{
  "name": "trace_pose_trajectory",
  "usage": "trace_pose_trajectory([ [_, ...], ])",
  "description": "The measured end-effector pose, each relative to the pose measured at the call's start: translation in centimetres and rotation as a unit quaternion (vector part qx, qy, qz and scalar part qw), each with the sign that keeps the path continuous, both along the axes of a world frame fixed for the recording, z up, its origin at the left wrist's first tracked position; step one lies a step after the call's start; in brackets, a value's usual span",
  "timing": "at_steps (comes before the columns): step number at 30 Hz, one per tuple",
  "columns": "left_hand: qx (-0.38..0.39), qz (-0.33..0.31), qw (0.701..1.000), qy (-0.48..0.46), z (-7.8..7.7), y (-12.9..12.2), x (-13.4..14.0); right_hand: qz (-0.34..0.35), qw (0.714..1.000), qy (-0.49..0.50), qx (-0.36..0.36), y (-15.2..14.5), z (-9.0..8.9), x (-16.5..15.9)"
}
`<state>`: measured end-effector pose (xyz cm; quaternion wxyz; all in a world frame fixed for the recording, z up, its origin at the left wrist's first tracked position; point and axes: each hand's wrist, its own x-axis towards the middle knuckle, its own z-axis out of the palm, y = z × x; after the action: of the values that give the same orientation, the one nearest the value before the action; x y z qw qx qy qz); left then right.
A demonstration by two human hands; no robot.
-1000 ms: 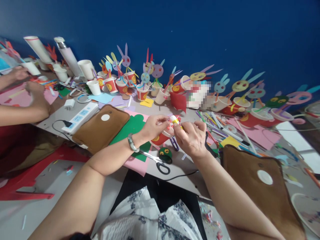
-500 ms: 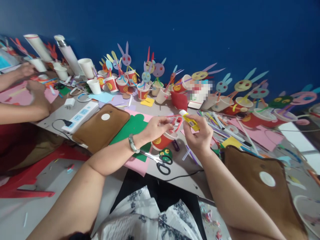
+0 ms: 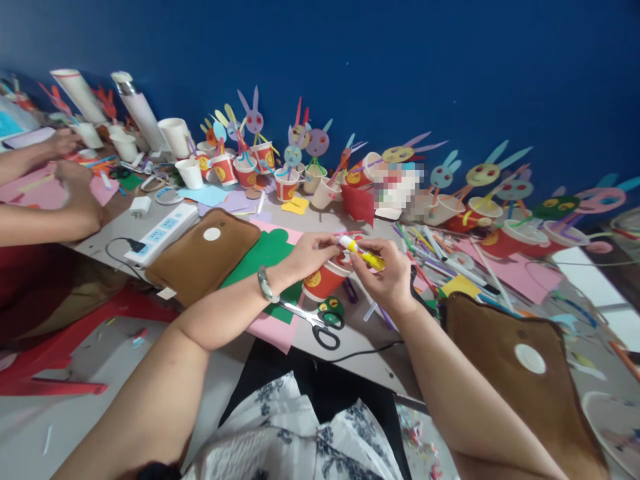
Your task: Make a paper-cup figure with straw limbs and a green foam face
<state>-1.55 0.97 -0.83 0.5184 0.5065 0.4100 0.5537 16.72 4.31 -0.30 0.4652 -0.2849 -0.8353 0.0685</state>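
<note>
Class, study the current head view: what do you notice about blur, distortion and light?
Head view: lettering on the yellow tube in the right hand is too soft to read; head view: wide-angle stretching apparently tilts the pale flask; head view: a pixelated patch masks detail before the blue wall, which looks darker toward the right.

A dark blue wall fills the upper part of the view; it is plain and smooth, with few tiny pale specks. The light on it is soft, somewhat brighter at the left and darker toward the right. Along the wall stands a long grey worktop, and its front edge runs slanting across the view. Below, the floor is pale grey, with small coloured scraps lying on it. At the left, near the worktop, is a red seat.
</note>
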Motion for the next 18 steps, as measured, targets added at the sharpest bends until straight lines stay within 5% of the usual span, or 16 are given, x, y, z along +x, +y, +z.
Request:
trace_pose_trajectory([
  [10, -0.013, 0.006, 0.999, 0.043, 0.1, -0.4, 0.6, -0.035, 0.995, -0.042, 0.082, 1.4, -0.4, 0.5],
  [15, -0.016, 0.013, 0.999, 0.033, 0.7, -0.9, 0.7, -0.082, 0.995, 0.05, -0.005, 1.8, -0.5, 0.8],
  [18, -0.026, 0.011, 1.0, 0.008, 0.6, -0.6, 0.5, -0.054, 0.99, 0.107, -0.069, 1.0, 0.0, 0.5],
])
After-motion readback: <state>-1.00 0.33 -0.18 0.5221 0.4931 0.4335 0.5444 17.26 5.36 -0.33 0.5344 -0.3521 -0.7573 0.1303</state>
